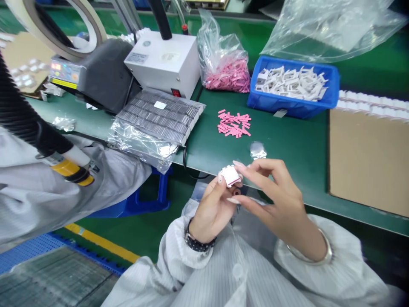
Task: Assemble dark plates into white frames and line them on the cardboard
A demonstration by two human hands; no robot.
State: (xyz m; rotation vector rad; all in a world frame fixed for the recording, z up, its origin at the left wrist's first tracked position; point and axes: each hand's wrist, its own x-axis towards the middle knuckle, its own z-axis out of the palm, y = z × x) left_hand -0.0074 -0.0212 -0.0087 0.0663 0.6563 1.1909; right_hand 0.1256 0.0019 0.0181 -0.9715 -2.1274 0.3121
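My left hand [212,213] pinches a small white plastic part [230,175] between thumb and fingers, just in front of the bench edge. A dark pink line runs along the part's lower edge. My right hand [279,196] is beside it with thumb and fingers spread apart. Its index fingertip is at the part's upper right corner; whether it touches I cannot tell. Beyond the hands, a loose pile of pink strips [234,123] lies on the green bench [204,147]. A small crumpled piece of clear film [257,150] lies just past my right fingers.
A blue bin [294,108] holds many white parts, beside a clear bag of pink strips [226,76]. Cardboard [367,157] with rows of white parts lies right. Left are a tray of grey pieces [159,115], a white box machine [162,64], a black hose [19,98] and a co-worker's sleeve [105,179].
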